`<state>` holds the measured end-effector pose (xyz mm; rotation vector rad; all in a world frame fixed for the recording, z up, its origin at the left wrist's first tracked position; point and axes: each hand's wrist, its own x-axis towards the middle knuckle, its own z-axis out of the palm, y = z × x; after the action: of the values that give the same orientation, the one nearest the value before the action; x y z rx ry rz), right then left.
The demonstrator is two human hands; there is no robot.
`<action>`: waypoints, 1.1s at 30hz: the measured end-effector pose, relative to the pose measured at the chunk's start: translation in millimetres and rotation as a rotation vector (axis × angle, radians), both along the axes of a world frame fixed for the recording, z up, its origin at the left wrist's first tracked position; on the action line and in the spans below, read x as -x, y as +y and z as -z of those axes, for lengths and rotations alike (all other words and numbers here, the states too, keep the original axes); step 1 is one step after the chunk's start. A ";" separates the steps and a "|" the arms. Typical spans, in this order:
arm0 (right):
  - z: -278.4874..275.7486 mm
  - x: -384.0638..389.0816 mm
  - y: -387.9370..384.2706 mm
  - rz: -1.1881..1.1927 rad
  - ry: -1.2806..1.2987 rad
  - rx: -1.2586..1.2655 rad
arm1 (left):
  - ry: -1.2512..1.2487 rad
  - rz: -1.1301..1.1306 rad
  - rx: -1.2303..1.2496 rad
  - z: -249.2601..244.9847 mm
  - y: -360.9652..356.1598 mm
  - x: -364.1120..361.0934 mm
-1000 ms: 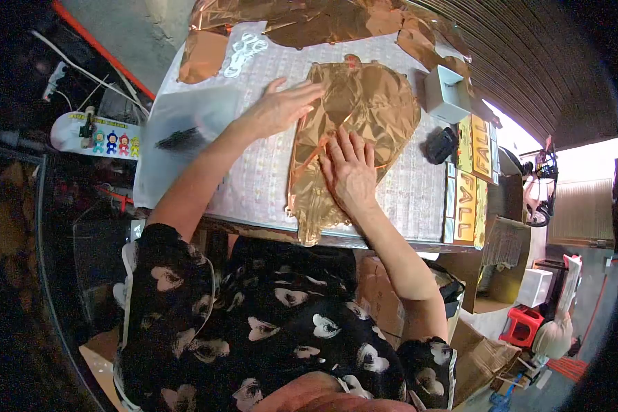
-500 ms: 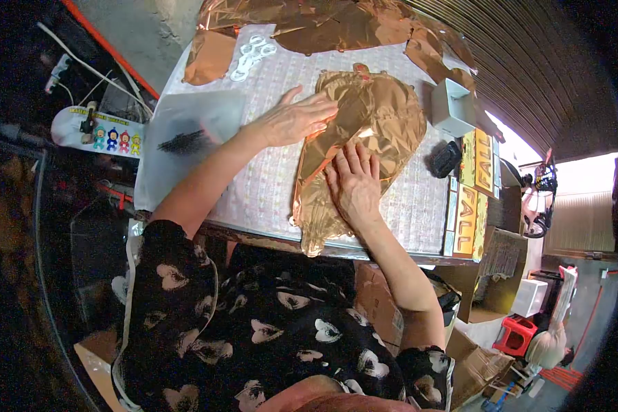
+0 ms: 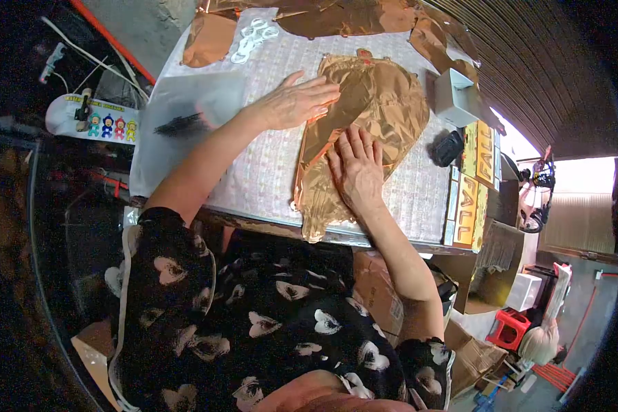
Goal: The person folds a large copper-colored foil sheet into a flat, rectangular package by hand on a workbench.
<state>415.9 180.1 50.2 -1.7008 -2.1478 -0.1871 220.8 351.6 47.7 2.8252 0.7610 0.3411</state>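
Observation:
A shiny copper-gold foil piece (image 3: 391,96) lies folded on the pale patterned table cover (image 3: 268,172), its narrow end at the front edge. My left hand (image 3: 292,103) rests with fingers stretched out, fingertips on the foil's left edge. Lying flat on the middle of the foil is my right hand (image 3: 359,172), its fingers slightly spread. Neither hand grips anything. A clear plastic bag (image 3: 213,103) with a dark patch lies under and beside my left forearm.
More copper foil (image 3: 350,17) lies along the far edge, near white ring-shaped pieces (image 3: 254,41). On the right are a white open box (image 3: 455,99), a black object (image 3: 447,149) and yellow packages lettered "FALL" (image 3: 467,213). A red stool (image 3: 508,328) stands on the floor.
The view has shifted slightly, so the table and foil sit higher in the frame. Both hands keep nearly the same places on the foil.

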 end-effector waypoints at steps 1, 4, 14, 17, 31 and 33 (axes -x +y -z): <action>-0.4 0.1 0.2 0.002 -0.003 0.002 | -0.005 -0.004 0.003 0.2 0.1 -0.3; -0.2 -0.4 -0.6 -0.006 0.000 -0.010 | -0.018 -0.011 0.003 2.1 -0.6 -0.1; 2.5 -5.0 1.0 -0.029 0.014 0.005 | 0.014 -0.010 -0.042 8.2 2.4 -0.1; -4.1 -6.1 2.0 -0.053 0.056 0.047 | 0.023 -0.007 -0.052 8.7 2.9 0.8; -15.7 10.2 -32.9 -0.233 -0.110 0.193 | 0.042 -0.036 -0.133 14.7 1.9 -0.9; -16.0 9.7 -37.1 -0.269 -0.091 0.229 | 0.068 -0.035 -0.141 12.8 1.6 -0.9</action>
<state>406.2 143.0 66.3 -1.5211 -2.5206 0.0607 221.7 353.3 34.8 2.9721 0.8321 0.3172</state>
